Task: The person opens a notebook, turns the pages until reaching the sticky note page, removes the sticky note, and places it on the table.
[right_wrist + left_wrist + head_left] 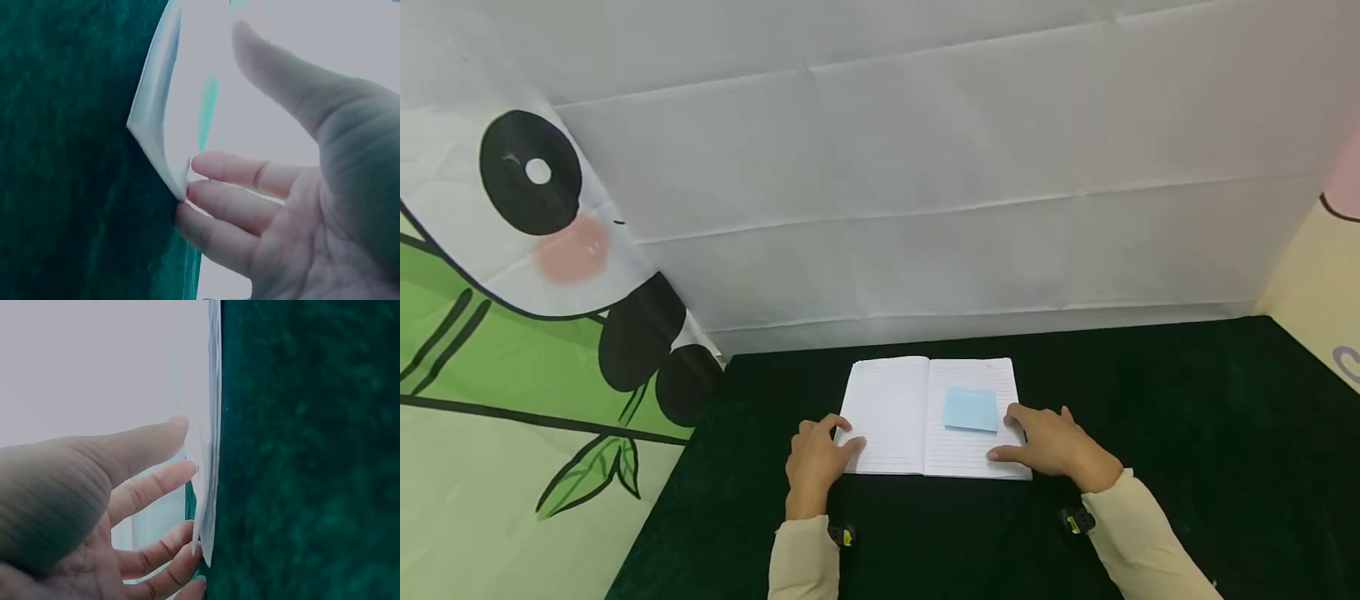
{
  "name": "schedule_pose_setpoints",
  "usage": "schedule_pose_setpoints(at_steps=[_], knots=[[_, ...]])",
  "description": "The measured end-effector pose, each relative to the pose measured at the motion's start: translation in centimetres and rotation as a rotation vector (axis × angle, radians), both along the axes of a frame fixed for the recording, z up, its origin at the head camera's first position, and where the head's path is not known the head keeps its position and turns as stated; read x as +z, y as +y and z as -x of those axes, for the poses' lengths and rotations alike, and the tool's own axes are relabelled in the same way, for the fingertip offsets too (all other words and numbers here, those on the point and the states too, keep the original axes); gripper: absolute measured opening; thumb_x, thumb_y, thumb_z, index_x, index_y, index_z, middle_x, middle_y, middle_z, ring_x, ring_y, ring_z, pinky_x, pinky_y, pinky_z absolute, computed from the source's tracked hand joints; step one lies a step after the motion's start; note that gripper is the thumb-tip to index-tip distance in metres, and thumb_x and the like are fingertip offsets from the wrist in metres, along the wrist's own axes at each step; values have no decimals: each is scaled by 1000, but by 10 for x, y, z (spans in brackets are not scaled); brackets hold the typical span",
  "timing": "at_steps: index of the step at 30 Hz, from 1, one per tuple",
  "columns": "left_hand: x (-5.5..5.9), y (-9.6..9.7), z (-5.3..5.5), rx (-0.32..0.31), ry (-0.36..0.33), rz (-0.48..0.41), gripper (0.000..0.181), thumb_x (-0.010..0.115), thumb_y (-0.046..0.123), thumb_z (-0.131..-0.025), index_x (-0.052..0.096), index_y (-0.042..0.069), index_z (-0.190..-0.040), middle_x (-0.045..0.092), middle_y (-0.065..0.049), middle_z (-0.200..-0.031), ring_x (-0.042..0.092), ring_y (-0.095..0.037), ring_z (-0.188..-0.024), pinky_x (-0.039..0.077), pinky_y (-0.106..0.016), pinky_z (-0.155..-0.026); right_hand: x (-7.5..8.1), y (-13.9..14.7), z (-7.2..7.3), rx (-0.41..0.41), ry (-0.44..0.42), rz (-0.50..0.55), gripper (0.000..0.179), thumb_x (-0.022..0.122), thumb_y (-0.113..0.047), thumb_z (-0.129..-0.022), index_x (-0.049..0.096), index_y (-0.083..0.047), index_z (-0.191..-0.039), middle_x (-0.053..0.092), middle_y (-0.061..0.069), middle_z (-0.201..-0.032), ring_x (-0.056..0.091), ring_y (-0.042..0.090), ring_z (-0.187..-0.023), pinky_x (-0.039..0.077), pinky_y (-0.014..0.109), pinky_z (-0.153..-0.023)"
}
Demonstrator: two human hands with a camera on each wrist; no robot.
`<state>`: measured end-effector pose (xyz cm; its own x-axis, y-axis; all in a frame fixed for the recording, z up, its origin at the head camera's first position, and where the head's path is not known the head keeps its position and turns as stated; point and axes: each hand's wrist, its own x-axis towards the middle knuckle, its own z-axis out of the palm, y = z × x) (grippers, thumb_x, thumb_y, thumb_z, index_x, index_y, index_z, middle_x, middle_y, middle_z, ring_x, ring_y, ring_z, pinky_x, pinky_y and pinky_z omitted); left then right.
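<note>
An opened notebook (883,408) with lined pages lies flat on the dark green tabletop. On its right page sits a light blue sticky note pad (970,409). My left hand (817,460) rests at the notebook's left edge, thumb over the page. In the left wrist view, relaxed fingers (153,487) meet the side of the notebook (214,437). At the opposite edge, my right hand (1056,442) has its thumb over the lower right page, with the index fingertip near the pad. The right wrist view has fingertips (206,190) touching the notebook's corner (153,128).
A dark green cloth (1187,417) covers the table. Behind it hangs a creased white sheet (925,167). Printed cartoon panels stand at the left (490,350) and right. Each wrist wears a small black device (842,535).
</note>
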<state>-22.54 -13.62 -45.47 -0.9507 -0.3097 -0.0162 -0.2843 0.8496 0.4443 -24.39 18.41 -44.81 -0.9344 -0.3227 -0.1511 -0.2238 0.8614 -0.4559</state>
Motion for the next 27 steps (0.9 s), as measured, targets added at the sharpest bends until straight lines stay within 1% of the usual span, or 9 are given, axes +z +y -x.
schedule_pose_setpoints(at_steps=[2,5,7,9,13,17,20,23,27], knots=[[-1,7,1,-12,-11,-22,41,78,32,-86,62,15,-120,49,-26,-136,50,-38,-104,50,-56,-83,1,3,0,-22,16,-13,68,79,-50,-81,61,-2,-126,66,25,-131,62,42,-120,27,77,-108],[1,18,2,-16,-20,-58,53,81,29,-84,56,12,-126,46,-24,-137,51,-37,-100,48,-57,-85,7,6,5,-54,58,-60,68,84,-44,-77,63,0,-124,68,25,-125,65,42,-115,32,76,-107],[5,25,3,-4,-25,-86,60,83,27,-82,52,10,-131,47,-24,-136,53,-36,-95,47,-57,-87,11,4,9,-69,110,-75,67,87,-39,-76,64,1,-124,70,24,-121,66,43,-112,31,77,-107],[7,32,4,9,-30,-107,67,84,25,-81,48,9,-136,49,-24,-135,55,-35,-92,47,-58,-89,13,1,14,-73,167,-68,62,88,-34,-75,65,1,-122,72,24,-118,66,45,-113,26,79,-109],[10,45,7,24,-47,-147,78,86,24,-79,45,7,-143,54,-26,-135,57,-37,-96,47,-59,-95,9,-7,23,-63,255,-31,50,88,-27,-77,67,-2,-115,73,20,-119,63,44,-121,24,79,-111],[8,55,9,27,-58,-150,79,87,26,-76,47,5,-141,58,-25,-131,58,-36,-98,47,-60,-97,3,-15,27,-66,311,-20,39,88,-22,-76,68,-5,-105,65,21,-134,52,46,-135,23,78,-112],[5,57,11,26,-62,-146,76,88,25,-75,49,5,-138,60,-24,-128,58,-35,-97,46,-60,-97,0,-20,30,-79,354,-2,25,85,-17,-78,69,-7,-95,59,24,-142,47,48,-139,23,78,-113],[5,57,13,29,-62,-154,76,88,24,-75,49,6,-137,60,-22,-127,57,-35,-97,45,-59,-97,0,-23,34,-85,386,29,10,78,-13,-83,69,-8,-84,58,25,-142,48,48,-138,22,77,-113],[5,54,15,28,-59,-148,75,89,23,-75,49,6,-136,61,-21,-124,55,-33,-96,47,-56,-94,-1,-23,38,-89,419,53,9,70,-10,-89,71,-8,-80,61,24,-139,52,46,-135,24,77,-113]])
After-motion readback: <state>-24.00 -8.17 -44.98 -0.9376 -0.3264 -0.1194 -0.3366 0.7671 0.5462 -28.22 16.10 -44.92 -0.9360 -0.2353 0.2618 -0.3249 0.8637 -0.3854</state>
